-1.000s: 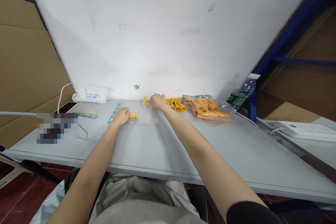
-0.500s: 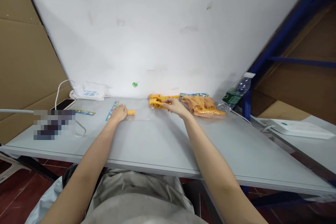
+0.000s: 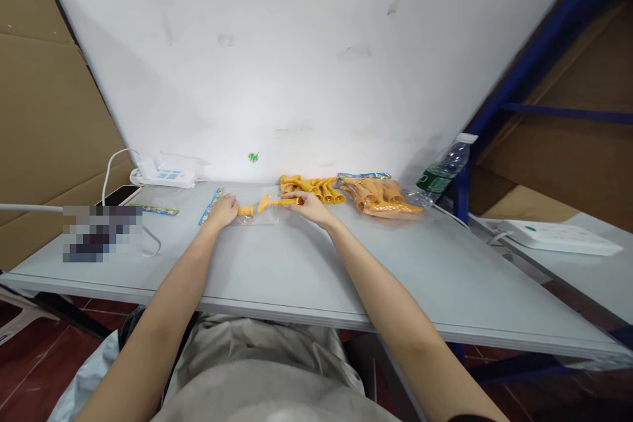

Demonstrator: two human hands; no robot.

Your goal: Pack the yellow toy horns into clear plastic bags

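- We note the right hand [image 3: 307,208] closed, thumb and fingers, around a yellow piece [image 3: 267,203], held at the right end of the clear bag [image 3: 263,219].
- The left hand [image 3: 225,210] lies palm down on the bag, beside its printed strip [image 3: 210,204]; whether it grips anything, we cannot tell.
- A second yellow piece [image 3: 246,211] juts from under it.
- Loose yellow pieces [image 3: 329,190] lie beside a filled bag [image 3: 383,196].

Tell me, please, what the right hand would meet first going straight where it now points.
The right hand would likely meet the clear bag, its held yellow piece leading; depth is unclear.
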